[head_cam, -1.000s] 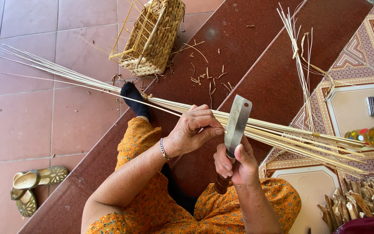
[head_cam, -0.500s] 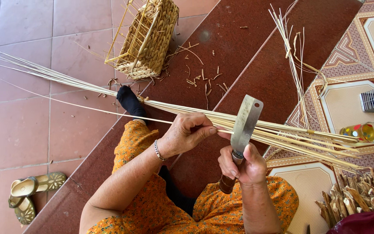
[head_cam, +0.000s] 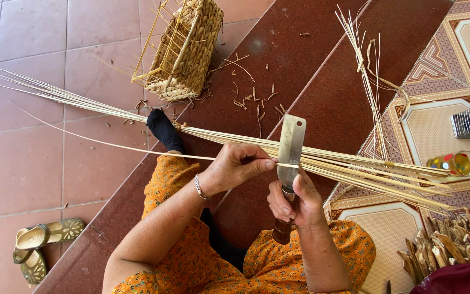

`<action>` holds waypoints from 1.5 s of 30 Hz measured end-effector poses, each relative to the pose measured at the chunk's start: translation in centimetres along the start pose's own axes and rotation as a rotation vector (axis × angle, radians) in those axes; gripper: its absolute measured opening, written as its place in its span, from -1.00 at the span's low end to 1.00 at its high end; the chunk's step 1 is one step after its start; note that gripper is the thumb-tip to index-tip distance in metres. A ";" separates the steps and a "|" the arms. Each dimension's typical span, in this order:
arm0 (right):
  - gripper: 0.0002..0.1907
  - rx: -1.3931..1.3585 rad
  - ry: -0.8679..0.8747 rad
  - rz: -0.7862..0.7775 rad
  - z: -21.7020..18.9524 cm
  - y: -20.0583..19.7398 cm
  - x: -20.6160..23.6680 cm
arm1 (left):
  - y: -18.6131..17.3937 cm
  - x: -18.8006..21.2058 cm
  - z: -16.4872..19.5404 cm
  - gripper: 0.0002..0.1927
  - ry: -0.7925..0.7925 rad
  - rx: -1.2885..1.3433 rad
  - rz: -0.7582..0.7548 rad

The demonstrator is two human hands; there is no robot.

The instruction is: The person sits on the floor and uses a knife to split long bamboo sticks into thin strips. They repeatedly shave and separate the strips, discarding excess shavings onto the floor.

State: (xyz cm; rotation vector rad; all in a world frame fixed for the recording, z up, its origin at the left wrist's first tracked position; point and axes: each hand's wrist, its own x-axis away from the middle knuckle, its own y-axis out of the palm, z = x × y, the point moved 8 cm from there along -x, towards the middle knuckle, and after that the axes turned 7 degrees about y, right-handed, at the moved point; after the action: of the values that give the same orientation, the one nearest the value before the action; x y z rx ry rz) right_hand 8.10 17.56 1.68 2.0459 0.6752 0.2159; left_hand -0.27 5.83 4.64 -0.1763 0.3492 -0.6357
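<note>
The left hand [head_cam: 237, 166] pinches a single thin strip [head_cam: 137, 149] between thumb and fingertips, right against the flat blade of the knife [head_cam: 291, 149]; the strip runs out long to the left over the floor tiles, bowing slightly. The right hand [head_cam: 295, 201] is wrapped tight round the knife's dark wooden handle, blade pointing away from the body, thumb pressed up near the blade's base. Just behind the blade lies a bundle of strips [head_cam: 354, 163], spread across the lap and fanning out on both sides. Such a strip looks light and springy, stiff along its length yet easy to snap or split if bent sharply — so a hold close to the blade, as here, seems the safest place, with the edges likely to be sharp on bare fingers. A half-woven basket [head_cam: 186, 49] lies tipped on the red step, offcuts scattered near it. To the right, on the patterned tiles, sits a small clear glass [head_cam: 458, 163] with coloured dots — no package or label is legible — and a heap of short cut pieces [head_cam: 452, 245]. A pair of sandals [head_cam: 39, 247] rests at the lower left.
</note>
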 end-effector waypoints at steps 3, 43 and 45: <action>-0.35 0.038 -0.072 -0.059 -1.2 0.1 0.3 | -1.0 -0.1 0.0 -0.84 0.000 0.024 -0.073; -0.52 -0.044 0.028 0.141 -2.6 -2.6 2.0 | 4.1 -4.3 10.5 -0.84 0.524 -0.405 -0.079; -0.51 -0.124 0.048 0.146 -3.2 -3.1 2.3 | 3.7 -5.0 9.3 -0.84 0.379 -0.354 -0.117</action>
State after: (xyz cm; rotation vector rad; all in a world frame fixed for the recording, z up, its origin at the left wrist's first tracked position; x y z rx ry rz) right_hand 7.56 22.39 0.59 1.9773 0.5281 0.3832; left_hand 1.49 12.28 13.54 -0.4186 0.8230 -0.7201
